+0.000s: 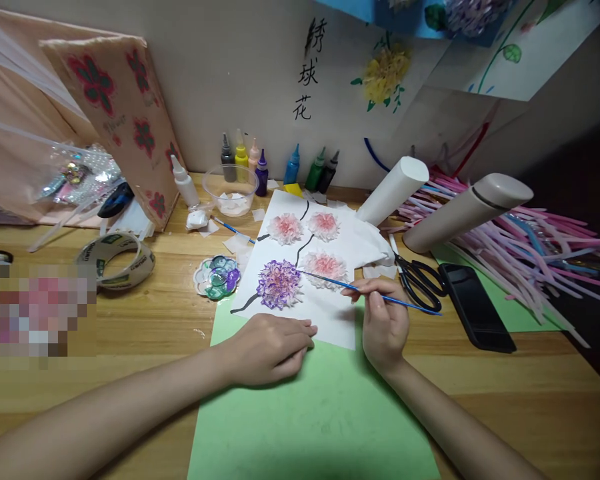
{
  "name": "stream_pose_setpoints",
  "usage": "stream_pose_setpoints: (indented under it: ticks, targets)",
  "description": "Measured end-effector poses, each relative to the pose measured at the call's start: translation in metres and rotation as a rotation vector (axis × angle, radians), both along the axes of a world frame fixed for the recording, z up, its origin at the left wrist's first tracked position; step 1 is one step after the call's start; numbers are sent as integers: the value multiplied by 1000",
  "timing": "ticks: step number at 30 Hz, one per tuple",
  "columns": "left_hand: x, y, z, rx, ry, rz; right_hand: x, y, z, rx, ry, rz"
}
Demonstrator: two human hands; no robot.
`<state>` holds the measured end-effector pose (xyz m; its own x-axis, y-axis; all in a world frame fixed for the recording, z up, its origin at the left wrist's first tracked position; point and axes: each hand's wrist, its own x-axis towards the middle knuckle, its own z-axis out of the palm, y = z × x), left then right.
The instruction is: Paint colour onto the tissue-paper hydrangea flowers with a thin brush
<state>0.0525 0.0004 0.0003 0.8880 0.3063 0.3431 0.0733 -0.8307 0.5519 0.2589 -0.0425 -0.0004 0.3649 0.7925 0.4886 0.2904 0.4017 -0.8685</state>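
Between the fingers of my right hand (pixel 385 320) is a thin blue paintbrush (pixel 345 284). Its tip is at the right edge of a purple-tipped paper flower (pixel 279 283); whether it touches cannot be told. That flower lies on a white sheet (pixel 325 327) with black painted stems and several pink-centred paper flowers (pixel 324 269). My left hand (pixel 273 347) lies flat on the sheet's lower edge, its fingers stretched out below the purple flower. Under the sheet is green paper (pixel 300 427). A flower-shaped palette (pixel 217 277) with green and purple paint sits to the left.
Several paint bottles (pixel 262 173) and a clear plastic cup (pixel 230 190) stand along the wall. A tape roll (pixel 115 261) lies left. To the right are black-handled scissors (pixel 420 280), a phone (pixel 477 307), two leaning cylinders and pink pipe cleaners (pixel 540 253).
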Motion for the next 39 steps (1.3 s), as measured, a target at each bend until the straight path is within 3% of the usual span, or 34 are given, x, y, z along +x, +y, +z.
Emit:
stream_pose_setpoints:
  ticks: [6,12,20,26,30,33,36,39]
  targets:
    - [1,-2,-5,131,86,51,-53,34,37,-33,-450,370]
    - [4,-3,-11,255,78,67,-87,59,42,-112,-634,517]
    - [4,-2,-13,274,50,51,-87,59,42,-134,-647,499]
    - [3,-2,-14,240,80,40,-82,53,39,-24,-617,467]
    - [1,-2,-9,134,92,36,-55,41,32,140,-393,267]
    - [0,-3,-7,81,43,19,-27,27,17,218,-214,94]
    - [-1,-3,-7,67,-20,13,-4,16,0,157,-115,-24]
    - [-1,-2,-6,55,-25,16,6,9,-12,73,-63,-44]
